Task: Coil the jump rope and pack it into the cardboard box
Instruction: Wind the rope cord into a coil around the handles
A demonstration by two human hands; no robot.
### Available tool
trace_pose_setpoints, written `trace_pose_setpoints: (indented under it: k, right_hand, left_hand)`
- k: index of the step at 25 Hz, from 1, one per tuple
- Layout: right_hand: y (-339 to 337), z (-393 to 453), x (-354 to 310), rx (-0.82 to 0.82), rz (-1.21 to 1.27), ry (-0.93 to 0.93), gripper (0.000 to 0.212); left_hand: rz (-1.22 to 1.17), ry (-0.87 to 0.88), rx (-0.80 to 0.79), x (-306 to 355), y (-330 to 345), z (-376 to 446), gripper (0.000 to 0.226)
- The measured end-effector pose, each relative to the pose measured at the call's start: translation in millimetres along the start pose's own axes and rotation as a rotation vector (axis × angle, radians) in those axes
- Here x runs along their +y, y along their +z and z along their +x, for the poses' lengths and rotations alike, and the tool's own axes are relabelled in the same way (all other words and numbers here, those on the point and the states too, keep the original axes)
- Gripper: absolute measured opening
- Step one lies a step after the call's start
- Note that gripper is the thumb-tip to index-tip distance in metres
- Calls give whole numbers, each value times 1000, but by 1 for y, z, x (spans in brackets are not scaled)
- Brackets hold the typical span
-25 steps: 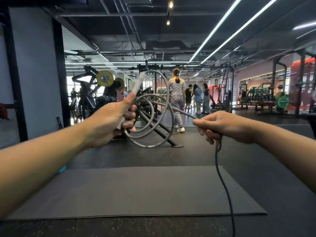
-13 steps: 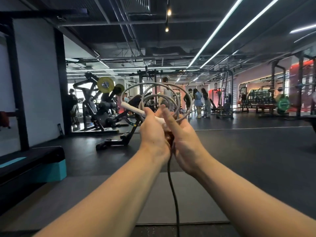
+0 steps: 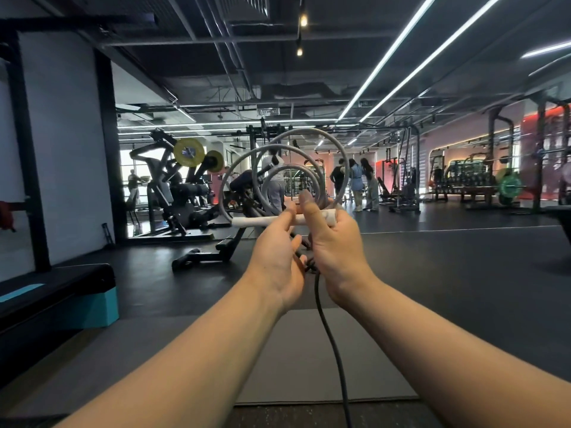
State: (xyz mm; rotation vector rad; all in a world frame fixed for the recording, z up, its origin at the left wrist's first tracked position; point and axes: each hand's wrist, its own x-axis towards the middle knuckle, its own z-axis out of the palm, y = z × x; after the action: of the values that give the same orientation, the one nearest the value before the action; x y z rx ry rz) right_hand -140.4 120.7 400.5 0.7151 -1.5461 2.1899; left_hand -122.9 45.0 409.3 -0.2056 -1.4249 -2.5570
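Note:
The jump rope (image 3: pixel 312 140) is grey and stands in several loops above both hands at chest height. Its white handle (image 3: pixel 256 221) lies level across my fingers. My left hand (image 3: pixel 275 261) holds the handle's left part from below. My right hand (image 3: pixel 335 248) grips the handle's right end and the base of the loops, thumb up. The loose rope tail (image 3: pixel 332 350) hangs from between my hands down past the bottom edge. No cardboard box is in view.
A grey floor mat (image 3: pixel 293 359) lies below my arms. A black and teal step platform (image 3: pixel 58 301) stands at the left. A weight machine (image 3: pixel 182 193) and its floor bar (image 3: pixel 204 254) are ahead left. People (image 3: pixel 355 183) stand far ahead; racks line the right wall.
My right hand came in from the right to meet my left hand, adding another loop. The handle turned from upright to level, and the view lifted off the mat.

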Motion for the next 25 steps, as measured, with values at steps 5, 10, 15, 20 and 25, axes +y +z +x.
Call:
trace_pose_setpoints:
  k: [5, 10, 15, 20, 25]
  right_hand:
    - [-10, 9, -17, -116, -114, -118, 27]
    - [-23, 18, -31, -315, -494, -146, 16]
    - [-24, 22, -46, -523, -722, -56, 21]
    - [-37, 20, -57, -634, -862, 40, 26]
    - [-37, 17, -58, -742, -1104, -49, 45]
  left_hand:
    - [-140, 67, 395, 6, -23, 5, 54]
    - [1132, 1007, 459, 32, -46, -12, 107]
    - [1735, 653, -434, 83, -17, -8, 61]
    - [1109, 158, -452, 73, -27, -9, 34]
    - [1008, 132, -422, 59, -23, -18, 21]
